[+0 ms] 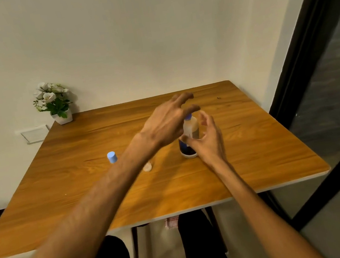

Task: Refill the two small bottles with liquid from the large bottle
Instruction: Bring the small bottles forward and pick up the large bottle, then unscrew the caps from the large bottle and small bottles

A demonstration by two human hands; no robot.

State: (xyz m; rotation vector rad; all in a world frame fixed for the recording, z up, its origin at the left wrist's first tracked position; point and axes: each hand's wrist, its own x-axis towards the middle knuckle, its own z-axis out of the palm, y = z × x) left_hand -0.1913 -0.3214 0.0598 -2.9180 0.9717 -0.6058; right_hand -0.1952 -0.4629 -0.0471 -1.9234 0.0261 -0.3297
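Note:
The large bottle (190, 133) stands upright right of the middle of the wooden table (84, 188); it is white with a dark lower part and a blue cap. My left hand (170, 122) hovers over its cap with fingers spread. My right hand (208, 140) is open just right of the bottle's body, fingers curved close to it; contact is unclear. A small bottle with a light-blue cap (112, 157) stands to the left, mostly hidden behind my left forearm. Another small pale bottle (147, 167) peeks out under that forearm.
A white pot of artificial flowers (55, 103) sits at the table's far left corner against the wall. A dark-framed glass door (327, 91) runs along the right side. My legs and the table's legs show below the near edge.

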